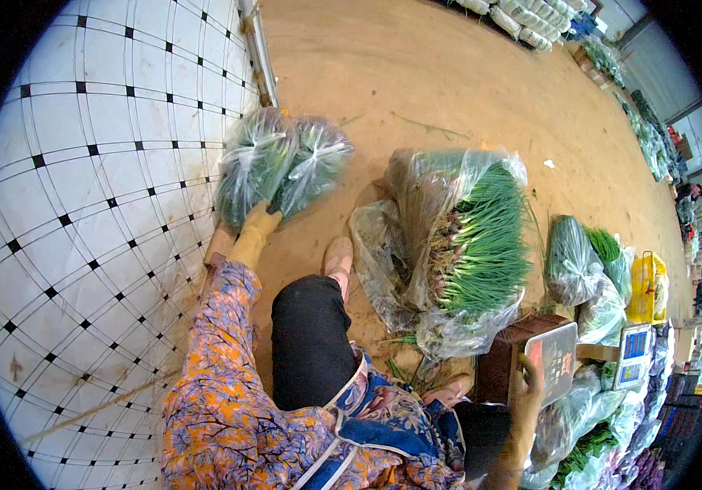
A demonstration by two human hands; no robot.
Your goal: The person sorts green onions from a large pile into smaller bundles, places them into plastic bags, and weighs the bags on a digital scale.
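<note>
My left hand (257, 231), in a yellowish glove, is closed on the near side of a clear plastic bag of greens (256, 167). Against that bag leans a second bag of greens (312, 163), by the tiled wall. At lower right, my right hand (524, 388) is loosely curled, fingers apart, in front of a weighing scale's platform (554, 359). Nothing shows in it; whether it touches the platform I cannot tell. Between my hands, a large opened plastic wrap (424, 192) holds a pile of green onions (482, 253), roots to the left.
To the left rises a white tiled wall (81, 204). On the right are a bagged bundle (572, 261), a yellow basket (648, 286) and the scale's display (632, 357). More bagged greens (588, 441) lie near my right arm. White sacks (527, 20) are stacked at the back.
</note>
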